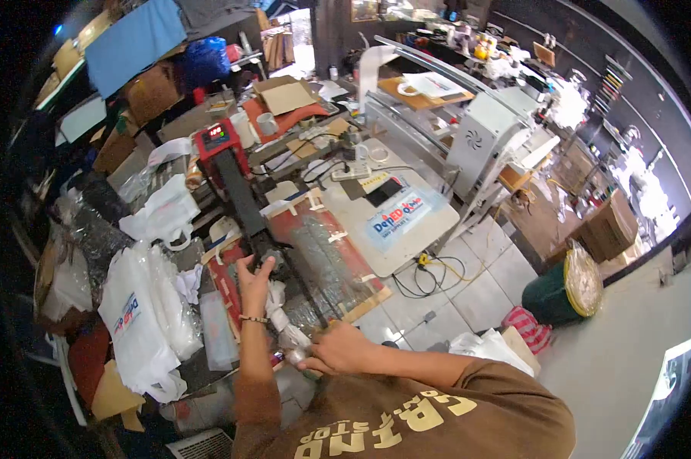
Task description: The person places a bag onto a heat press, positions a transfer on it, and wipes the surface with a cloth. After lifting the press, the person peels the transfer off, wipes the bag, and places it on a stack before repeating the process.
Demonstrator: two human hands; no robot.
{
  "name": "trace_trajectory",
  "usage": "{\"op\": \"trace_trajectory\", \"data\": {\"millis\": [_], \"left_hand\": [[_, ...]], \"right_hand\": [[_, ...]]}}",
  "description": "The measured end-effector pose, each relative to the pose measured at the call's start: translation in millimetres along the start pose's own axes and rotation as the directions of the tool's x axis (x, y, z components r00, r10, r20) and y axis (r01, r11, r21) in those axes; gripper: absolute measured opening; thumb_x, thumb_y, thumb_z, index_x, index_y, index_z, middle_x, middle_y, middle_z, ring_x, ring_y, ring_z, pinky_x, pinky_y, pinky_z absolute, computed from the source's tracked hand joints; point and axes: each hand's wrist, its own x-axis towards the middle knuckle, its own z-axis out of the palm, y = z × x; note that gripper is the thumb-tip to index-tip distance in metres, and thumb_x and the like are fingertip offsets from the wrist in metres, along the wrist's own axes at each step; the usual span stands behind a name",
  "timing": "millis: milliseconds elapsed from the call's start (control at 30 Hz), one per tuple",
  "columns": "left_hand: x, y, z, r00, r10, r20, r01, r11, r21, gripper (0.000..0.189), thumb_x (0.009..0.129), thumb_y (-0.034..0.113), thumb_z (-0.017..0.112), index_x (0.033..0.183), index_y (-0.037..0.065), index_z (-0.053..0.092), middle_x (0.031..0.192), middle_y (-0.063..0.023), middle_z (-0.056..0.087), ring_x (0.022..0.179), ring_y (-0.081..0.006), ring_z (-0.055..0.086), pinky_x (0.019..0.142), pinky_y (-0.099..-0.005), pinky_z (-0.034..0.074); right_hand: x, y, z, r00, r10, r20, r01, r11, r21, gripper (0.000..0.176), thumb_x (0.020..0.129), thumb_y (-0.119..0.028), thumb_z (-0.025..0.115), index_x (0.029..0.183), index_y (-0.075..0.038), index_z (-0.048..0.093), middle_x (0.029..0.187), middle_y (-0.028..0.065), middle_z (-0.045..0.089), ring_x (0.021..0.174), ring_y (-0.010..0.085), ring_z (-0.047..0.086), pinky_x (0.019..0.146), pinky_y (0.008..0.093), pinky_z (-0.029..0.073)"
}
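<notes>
My left hand (255, 287), thumb and fingers apart, reaches to the front end of a long black arm (240, 195) on a machine with a red control box (218, 139) and a lit red display. A long white wrapped piece (279, 307) runs from beside that hand down toward my body. At its lower end, my right hand (342, 348) is closed with its fingers around the silvery end part. Under my hands, a red-edged board (303, 229) with clear plastic over its middle lies beside the black arm.
White printed bags (135, 306) lie at left. A pale board (407, 245) at right carries a printed sheet (399, 214), a phone-like black slab (384, 191) and a power strip (351, 172). Behind stands a white metal frame machine (479, 141). Cables (430, 275) loop over the tiled floor near a green bin (548, 298).
</notes>
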Motion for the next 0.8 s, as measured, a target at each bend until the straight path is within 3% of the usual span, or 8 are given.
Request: {"op": "trace_trajectory", "data": {"millis": [133,200,233,333,533,600,700,800], "left_hand": [[4,-17,1,0.998,0.034,-0.048,-0.031,0.998,0.061,0.063,0.080,0.030,0.088,0.120,-0.003,0.052,0.111,-0.0126,0.064,0.091,-0.0157,0.062,0.081,-0.0298,0.051],[3,-9,-1,0.997,-0.073,-0.004,0.073,0.997,0.024,0.065,0.079,0.031,0.090,0.120,-0.003,0.052,0.108,-0.0107,0.064,0.088,-0.0142,0.060,0.077,-0.0284,0.050],[11,-30,1,0.999,-0.034,0.004,0.034,0.998,-0.054,0.065,0.079,0.031,0.090,0.120,-0.002,0.052,0.105,-0.0089,0.063,0.086,-0.0137,0.059,0.075,-0.0281,0.049],[8,-24,2,1.000,-0.021,-0.020,0.019,0.997,-0.073,0.067,0.078,0.030,0.091,0.121,-0.002,0.051,0.105,-0.0092,0.063,0.086,-0.0138,0.059,0.076,-0.0284,0.049],[8,-21,1,0.998,-0.058,-0.015,0.057,0.995,-0.078,0.072,0.077,0.033,0.091,0.125,-0.003,0.050,0.109,-0.0133,0.065,0.095,-0.0184,0.061,0.088,-0.0331,0.050],[8,-22,1,0.999,-0.018,-0.040,0.018,1.000,-0.002,0.071,0.077,0.032,0.091,0.124,-0.003,0.051,0.110,-0.0134,0.065,0.096,-0.0179,0.061,0.087,-0.0328,0.050],[6,-19,1,0.999,-0.042,-0.028,0.041,0.998,-0.043,0.070,0.077,0.032,0.091,0.123,-0.003,0.052,0.109,-0.0122,0.065,0.094,-0.0173,0.061,0.086,-0.0327,0.050],[4,-15,1,0.999,-0.033,-0.004,0.032,0.990,-0.134,0.068,0.077,0.030,0.091,0.122,-0.003,0.052,0.106,-0.0101,0.065,0.091,-0.0161,0.060,0.083,-0.0314,0.050]], "right_hand": [[-3,2,-4,0.992,-0.122,-0.023,0.122,0.992,-0.020,0.068,0.098,-0.065,0.046,0.079,-0.004,0.070,0.073,0.0145,0.066,0.063,0.0369,0.067,0.057,0.0469,0.053],[-4,-2,-15,0.992,-0.112,0.057,0.116,0.991,-0.068,0.071,0.095,-0.070,0.047,0.084,-0.004,0.070,0.073,0.0143,0.066,0.061,0.0370,0.066,0.055,0.0477,0.052],[-4,0,-16,0.989,-0.131,0.063,0.135,0.988,-0.068,0.071,0.095,-0.070,0.047,0.084,-0.004,0.070,0.073,0.0143,0.066,0.061,0.0370,0.066,0.055,0.0477,0.052],[-4,2,-12,0.980,-0.195,0.038,0.197,0.978,-0.072,0.072,0.092,-0.074,0.048,0.090,-0.004,0.069,0.073,0.0138,0.066,0.062,0.0364,0.066,0.053,0.0474,0.052],[-3,0,-14,0.985,-0.149,0.084,0.158,0.981,-0.110,0.072,0.090,-0.075,0.050,0.093,-0.005,0.069,0.073,0.0138,0.065,0.063,0.0359,0.067,0.053,0.0464,0.051],[-7,-1,-11,0.984,-0.177,-0.015,0.173,0.974,-0.149,0.073,0.089,-0.076,0.051,0.096,-0.006,0.069,0.074,0.0137,0.065,0.063,0.0353,0.067,0.052,0.0452,0.051],[-9,0,-2,0.959,-0.229,-0.170,0.201,0.965,-0.167,0.074,0.089,-0.077,0.050,0.097,-0.006,0.069,0.072,0.0137,0.066,0.061,0.0353,0.067,0.052,0.0445,0.051],[-10,-3,-7,0.985,-0.165,-0.056,0.155,0.977,-0.148,0.075,0.089,-0.077,0.050,0.097,-0.006,0.069,0.069,0.0143,0.067,0.059,0.0356,0.067,0.053,0.0445,0.051]]}}
